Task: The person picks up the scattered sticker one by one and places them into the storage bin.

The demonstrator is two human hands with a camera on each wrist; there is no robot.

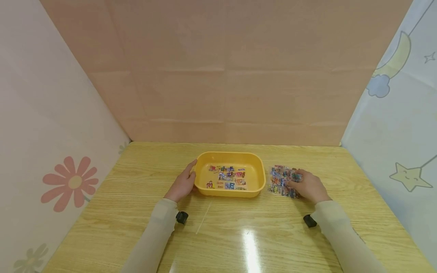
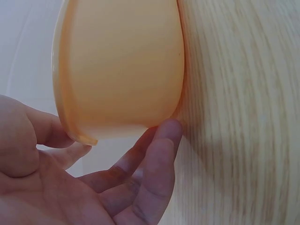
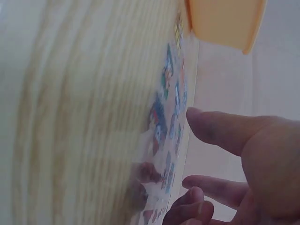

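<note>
A yellow plastic basin point(image 1: 230, 192) stands on the table, with small colourful cartoon pictures on its floor. My left hand point(image 1: 184, 184) grips its left end. In the left wrist view the thumb side of that hand point(image 2: 61, 173) is at the basin's rim point(image 2: 61, 93), while other fingertips meet the lower wall. To the right of the basin lies a clear plastic sheet of cartoon stickers point(image 1: 281, 182), flat on the wood. Over its right side is my right hand point(image 1: 311, 185). The right wrist view shows the thumb and loosely bent fingers point(image 3: 220, 126) close over the sheet point(image 3: 161, 126).
The light wooden table point(image 1: 136, 212) bears a bright glare streak in front of the basin. A brown paper-like backdrop point(image 1: 225, 76) rises behind it. Patterned cloth walls with a flower point(image 1: 75, 182) and a star point(image 1: 410, 177) flank both sides. A black strap piece point(image 1: 182, 217) hangs at the left wrist.
</note>
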